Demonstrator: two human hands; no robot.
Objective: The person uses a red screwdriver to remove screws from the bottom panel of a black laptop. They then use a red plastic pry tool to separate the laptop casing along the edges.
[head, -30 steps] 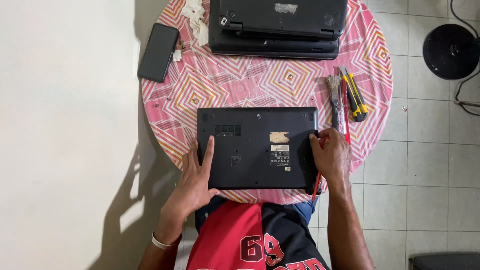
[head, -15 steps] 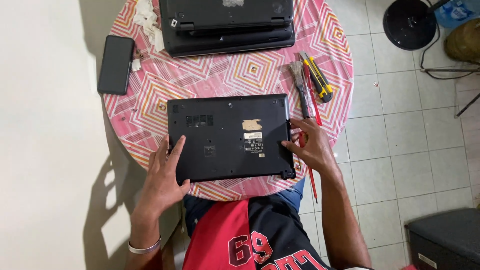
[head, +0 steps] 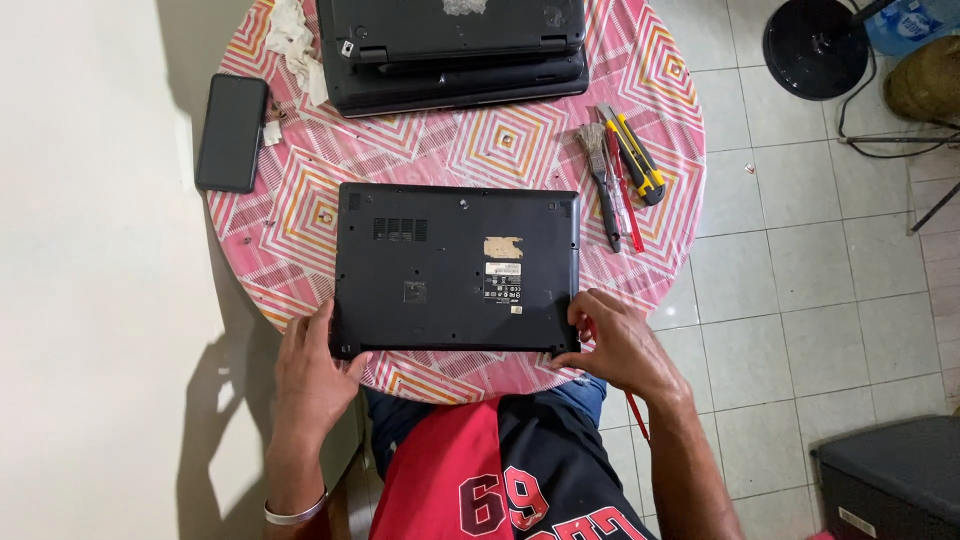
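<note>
A black laptop [head: 455,270] lies upside down on a round table with a pink patterned cloth [head: 300,215]. Its underside shows vents, labels and a torn sticker. My left hand [head: 310,375] grips its near left corner, fingers along the left edge and thumb under the front edge. At the near right corner, my right hand [head: 620,345] holds on with its fingers curled onto the edge. A thin red tool shaft [head: 636,418] sticks out below that wrist.
Two more dark laptops [head: 455,45] are stacked at the table's far side, crumpled tissue [head: 290,40] beside them. A black phone [head: 232,132] lies at the left. A brush, a red screwdriver and a yellow utility knife [head: 622,170] lie at the right. A fan base [head: 815,45] and a dark box [head: 890,480] stand on the tiled floor.
Both hands have slid from the laptop's lower surface and side down to its near corners. The view has shifted, so the table sits further right in frame.
</note>
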